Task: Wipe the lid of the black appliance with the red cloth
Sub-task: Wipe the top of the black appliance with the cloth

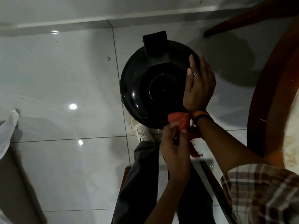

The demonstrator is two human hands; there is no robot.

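The black appliance's round glossy lid (145, 88) stands on the floor at the centre of the head view, with a boxy hinge block at its far side. My right hand (199, 84) lies along the lid's right rim, thumb on top and fingers curled over the edge, holding it. The red cloth (179, 120) is bunched against the lid's near edge, and its frayed end hangs down under my right wrist. My left hand (174, 147) pinches the cloth from below, just in front of the lid.
A round wooden table edge (265, 94) curves down the right side, and its leg (242, 18) slants at top right. My white shoe (142, 131) and dark trouser legs are below the lid. A white fabric (8, 126) hangs at left over the glossy tiled floor (64, 78).
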